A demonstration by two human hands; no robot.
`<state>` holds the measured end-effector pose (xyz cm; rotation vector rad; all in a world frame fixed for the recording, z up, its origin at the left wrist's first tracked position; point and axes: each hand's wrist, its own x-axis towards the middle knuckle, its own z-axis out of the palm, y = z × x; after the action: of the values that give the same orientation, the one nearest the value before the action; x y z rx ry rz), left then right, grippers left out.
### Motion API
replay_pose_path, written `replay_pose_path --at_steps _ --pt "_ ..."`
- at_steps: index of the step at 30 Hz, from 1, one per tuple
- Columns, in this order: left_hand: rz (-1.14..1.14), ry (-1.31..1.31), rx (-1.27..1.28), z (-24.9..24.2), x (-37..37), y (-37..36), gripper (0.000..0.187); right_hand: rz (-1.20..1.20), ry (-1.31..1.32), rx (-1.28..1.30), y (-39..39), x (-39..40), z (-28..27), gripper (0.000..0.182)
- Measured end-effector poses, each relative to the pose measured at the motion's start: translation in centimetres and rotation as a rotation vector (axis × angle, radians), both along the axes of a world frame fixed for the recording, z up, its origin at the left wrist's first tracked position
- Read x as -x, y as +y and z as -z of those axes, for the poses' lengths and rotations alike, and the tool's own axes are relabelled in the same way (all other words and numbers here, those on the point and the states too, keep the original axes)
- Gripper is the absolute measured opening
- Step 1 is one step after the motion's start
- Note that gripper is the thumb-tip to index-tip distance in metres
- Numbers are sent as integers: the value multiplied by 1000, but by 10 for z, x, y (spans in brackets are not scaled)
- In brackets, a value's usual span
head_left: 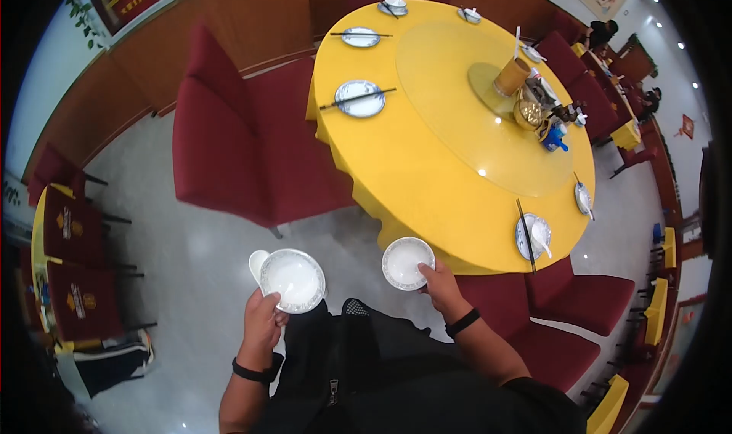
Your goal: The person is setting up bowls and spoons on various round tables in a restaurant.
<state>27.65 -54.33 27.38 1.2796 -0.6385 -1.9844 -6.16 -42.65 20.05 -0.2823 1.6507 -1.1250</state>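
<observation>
My left hand (263, 323) is closed on the rim of a white bowl (293, 280) with a patterned edge, thumb on its near side. A white soup spoon (258, 262) sticks out at the bowl's left. Another white bowl (406, 260) is pinched in my right hand (442, 288), its thumb over the inside. Both bowls are held in front of my body, short of the round table (435, 228) with its yellow cloth. On that table the nearest settings are a plate (361, 108) with chopsticks (358, 99) across it, and a plate (524, 240) with a white spoon (541, 238).
A glass turntable (450, 114) carries a brown holder (512, 76), a gold pot (528, 112) and a blue item (555, 137). A dark red chair (252, 137) stands left of the table, more chairs (579, 293) at the right. Two people (601, 32) are far off at the right.
</observation>
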Motion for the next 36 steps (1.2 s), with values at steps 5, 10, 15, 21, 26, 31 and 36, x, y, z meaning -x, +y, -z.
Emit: replay_pose_path --at_steps 5,10,15,21,26,31,36 --pt "127 30 21 -12 14 -135 18 230 -8 31 -70 -10 -7 26" --pt "267 12 87 -21 56 -248 9 231 53 95 -128 3 1 29" --pt "335 -63 119 -18 130 -340 7 313 211 69 -199 47 27 26" --pt "378 -190 184 -11 227 -453 8 331 401 245 -292 120 74 25" --pt "450 -319 280 6 310 -552 9 435 418 55 -314 134 84 25" --pt "547 -363 356 50 392 -629 11 405 419 83 -312 136 97 24" --pt "635 -431 384 79 454 -672 13 416 260 32 -317 136 71 21"
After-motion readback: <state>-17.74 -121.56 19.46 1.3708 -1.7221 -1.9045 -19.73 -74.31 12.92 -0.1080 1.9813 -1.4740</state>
